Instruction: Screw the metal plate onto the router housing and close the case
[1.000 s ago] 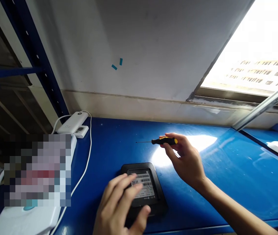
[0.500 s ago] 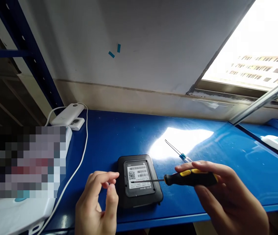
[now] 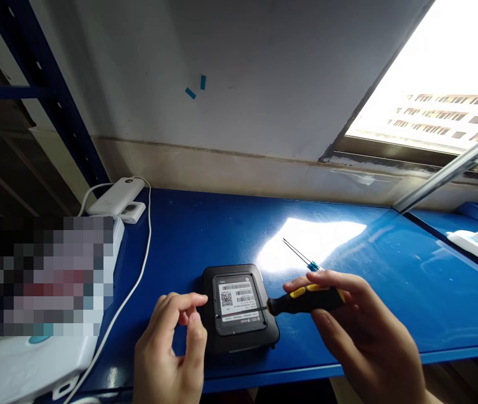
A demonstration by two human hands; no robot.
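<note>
A black box-shaped device [image 3: 269, 332] lies flat on the blue table, with a recessed panel and a white printed label [image 3: 245, 295] facing up. My right hand [image 3: 360, 328] grips a black-and-yellow screwdriver [image 3: 306, 299] by its handle. Its thin shaft points left across the label, and the tip is over the panel's lower left corner; whether it touches cannot be told. Beside the device's left edge, my left hand [image 3: 171, 342] has its index finger stretched out and its thumb a little apart, with nothing visible between them.
Behind my right hand lies a second tool with a blue handle [image 3: 313, 266] and thin shaft. On the left are a white power bank-like block [image 3: 116, 196], a white cable [image 3: 148, 241] and a large white case [image 3: 40, 370]. A metal frame [image 3: 441, 168] stands at the right.
My right hand has shifted left with the screwdriver, bringing its tip from the label's lower edge to the panel's lower left corner. My left hand has moved slightly right.
</note>
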